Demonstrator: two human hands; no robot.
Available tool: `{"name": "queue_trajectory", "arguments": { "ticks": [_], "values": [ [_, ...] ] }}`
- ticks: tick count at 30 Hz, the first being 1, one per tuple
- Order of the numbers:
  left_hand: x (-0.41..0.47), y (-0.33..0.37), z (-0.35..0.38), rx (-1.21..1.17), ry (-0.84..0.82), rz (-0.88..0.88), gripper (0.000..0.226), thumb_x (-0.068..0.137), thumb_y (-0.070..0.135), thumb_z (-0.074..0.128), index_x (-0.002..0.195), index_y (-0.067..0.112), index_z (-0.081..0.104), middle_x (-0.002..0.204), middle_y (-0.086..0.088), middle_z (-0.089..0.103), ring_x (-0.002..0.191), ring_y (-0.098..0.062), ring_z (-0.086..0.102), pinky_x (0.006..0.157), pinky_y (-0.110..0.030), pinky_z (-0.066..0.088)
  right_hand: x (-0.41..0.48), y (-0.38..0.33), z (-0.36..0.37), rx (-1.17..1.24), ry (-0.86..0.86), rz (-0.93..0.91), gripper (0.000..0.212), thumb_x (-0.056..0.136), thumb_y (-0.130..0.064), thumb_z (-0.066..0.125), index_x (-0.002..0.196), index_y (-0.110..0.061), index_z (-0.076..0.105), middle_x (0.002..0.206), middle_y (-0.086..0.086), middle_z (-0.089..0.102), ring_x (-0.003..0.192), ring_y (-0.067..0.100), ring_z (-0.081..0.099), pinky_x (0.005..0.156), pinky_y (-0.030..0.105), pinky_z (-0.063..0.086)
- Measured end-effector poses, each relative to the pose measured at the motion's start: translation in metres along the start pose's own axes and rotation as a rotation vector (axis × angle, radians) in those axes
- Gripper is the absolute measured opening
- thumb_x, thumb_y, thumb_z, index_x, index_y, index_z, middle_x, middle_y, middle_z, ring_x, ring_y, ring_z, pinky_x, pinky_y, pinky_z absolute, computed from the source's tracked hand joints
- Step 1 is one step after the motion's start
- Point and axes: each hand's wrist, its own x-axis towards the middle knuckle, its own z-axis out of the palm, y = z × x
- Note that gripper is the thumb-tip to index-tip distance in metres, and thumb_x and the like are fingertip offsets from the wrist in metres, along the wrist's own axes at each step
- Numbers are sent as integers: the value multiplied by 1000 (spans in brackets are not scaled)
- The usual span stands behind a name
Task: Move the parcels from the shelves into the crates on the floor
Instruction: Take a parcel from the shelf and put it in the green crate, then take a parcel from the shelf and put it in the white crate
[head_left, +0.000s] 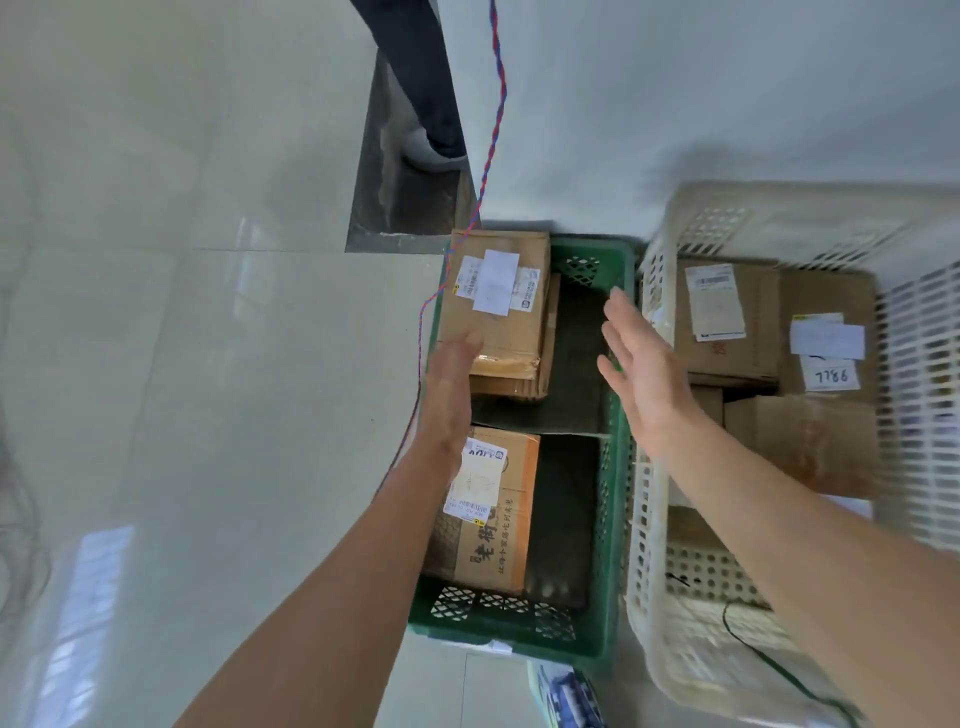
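Pale glossy floor tile (156, 364) fills the left side, and a red-and-blue twisted cord (496, 104) hangs down along the left wall of the green crate (519, 631). The left hand (449, 384) reaches in over that wall with its fingers straight and together, holding nothing. Its fingertips are at the near left corner of the far parcel (498, 312); whether they touch the cardboard or hover just above it cannot be told.

That parcel lies at the far left end of the crate on top of a flatter carton (540, 376), and its long axis runs away from the person. The near parcel (493, 514) lies lengthwise the same way under the left forearm.

To the right of both is bare crate bottom, and then the right hand (641, 364), flat with its fingers spread and empty, above the crate's right wall. It is well apart from the far parcel. Furthest right, the white crate (675, 649) holds several labelled boxes (727, 322).

So the far parcel lies ahead, between the two hands but much closer to the left. Any nudge to square it up would most likely fall to that hand. The shelves are out of view.
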Motion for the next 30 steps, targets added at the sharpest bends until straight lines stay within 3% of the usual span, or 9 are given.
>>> {"name": "queue_trajectory", "arguments": {
  "ticks": [3,7,10,14,18,23,25,27,30],
  "values": [
    [-63,30,16,48,-100,50,53,91,71,54,140,52,44,159,11,45,148,-19,37,127,-50,27,-49,-44,-16,-30,-20,-77,59,109,-55,41,164,-38,32,173,-16,29,159,5,24,129,35,21],
    [-149,79,52,114,-190,121,83,86,78,49,162,45,38,171,14,35,158,-13,29,132,-49,20,-121,-103,-42,-43,-31,-149,65,105,-66,37,164,-41,31,173,-19,25,159,1,19,128,31,18],
    [-218,110,83,130,-242,203,93,76,88,46,161,50,37,170,23,32,156,-4,27,132,-47,19,-178,-150,-71,-55,-38,-201,78,94,-75,35,164,-41,30,173,-19,25,159,0,18,128,30,18],
    [-308,140,137,110,-281,246,90,71,98,49,153,62,39,161,30,41,151,-4,33,131,-47,23,-258,-210,-125,-18,-14,-260,81,90,-72,34,164,-40,27,174,-17,24,159,1,18,124,26,20],
    [-387,156,194,134,-298,341,66,81,91,45,143,67,44,141,48,47,138,14,41,121,-37,32,-342,-258,-190,40,22,-317,91,83,-77,42,164,-39,30,172,-19,29,158,-1,24,129,32,18],
    [-483,153,269,134,-356,388,63,99,75,44,157,52,47,157,32,49,142,16,42,123,-38,35,-444,-291,-285,99,78,-389,90,77,-82,47,158,-45,36,164,-25,39,150,-6,34,126,29,23],
    [-524,149,303,141,-386,385,54,106,67,43,157,49,47,161,28,47,147,8,41,122,-39,36,-486,-298,-326,101,95,-406,81,77,-85,47,151,-53,37,158,-31,42,144,-12,38,123,25,26],
    [-557,144,336,145,-424,380,53,108,61,43,158,45,47,161,25,47,149,4,41,119,-38,38,-524,-302,-367,98,132,-417,78,80,-87,47,150,-54,37,162,-27,38,150,-7,33,125,29,24],
    [-600,137,381,151,-477,356,72,95,75,52,157,40,50,155,24,51,147,-2,45,114,-36,41,-568,-302,-423,110,200,-434,78,85,-82,42,156,-50,35,166,-24,35,153,-4,31,126,31,23]
  ]
}}
